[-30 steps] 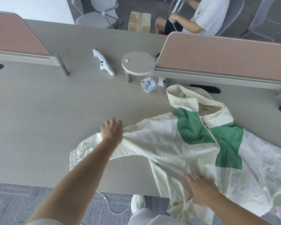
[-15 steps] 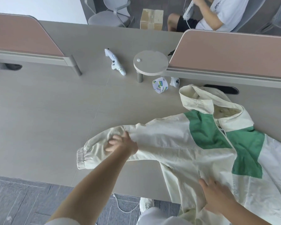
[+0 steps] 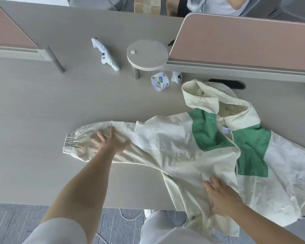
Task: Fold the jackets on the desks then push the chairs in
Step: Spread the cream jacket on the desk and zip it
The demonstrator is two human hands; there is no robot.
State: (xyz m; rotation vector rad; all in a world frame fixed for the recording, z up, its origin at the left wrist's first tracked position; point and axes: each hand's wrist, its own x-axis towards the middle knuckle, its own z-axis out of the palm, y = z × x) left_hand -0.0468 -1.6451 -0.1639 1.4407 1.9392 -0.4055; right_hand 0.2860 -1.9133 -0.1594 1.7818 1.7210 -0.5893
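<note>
A cream hooded jacket [image 3: 167, 138] with green chest panels lies front up on the grey desk [image 3: 33, 111]. Its hood points toward the far divider, and its hem hangs over the near edge. One sleeve stretches flat to the left, ending in an elastic cuff. My left hand [image 3: 109, 142] lies flat on that sleeve near the cuff, fingers spread. On the jacket's lower front beside the zip, my right hand [image 3: 220, 196] presses with straight fingers. No chair of mine is in view.
A white controller [image 3: 105, 54], a round raised stand [image 3: 147, 55], a roll of printed tape [image 3: 159, 83] and a small white object [image 3: 176, 77] sit behind the jacket. Pink dividers [image 3: 245, 41] border the desk. A person sits beyond the right divider. A cable lies on the floor.
My left hand let go of the bunched sleeve and now lies open on it, the sleeve spread flat leftward. My right hand stays pressed on the jacket's front.
</note>
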